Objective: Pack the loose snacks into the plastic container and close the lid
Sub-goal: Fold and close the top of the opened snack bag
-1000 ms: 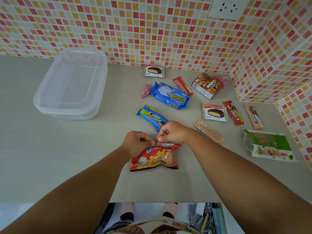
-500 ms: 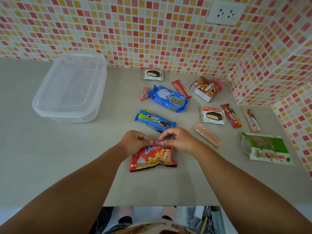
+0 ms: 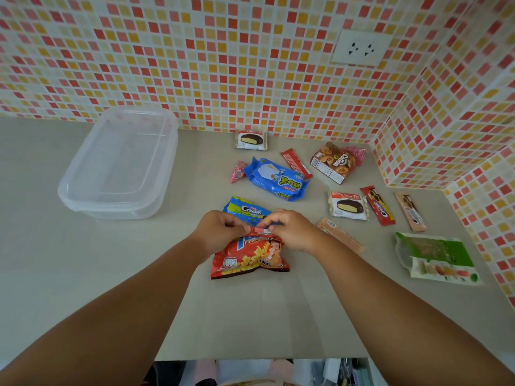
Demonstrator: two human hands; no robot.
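We pinch the top seam of the red potato-snack bag [image 3: 250, 256] with the left hand [image 3: 216, 232] and right hand [image 3: 289, 229], fingers closed on it from either side. The bag lies on the countertop [image 3: 83, 274] directly below both hands, nearer us. The lidded clear plastic container [image 3: 119, 165] sits well apart, far left.

Pretty bright, even, soft light all over, so the snacks barely cast shadows on the counter [image 3: 83, 274]. Heavy wide-angle warp: the tiled wall [image 3: 195, 65] bows and its tiles smear toward the top corners. Center is reasonably sharp; the forearms at the bottom edges go soft.
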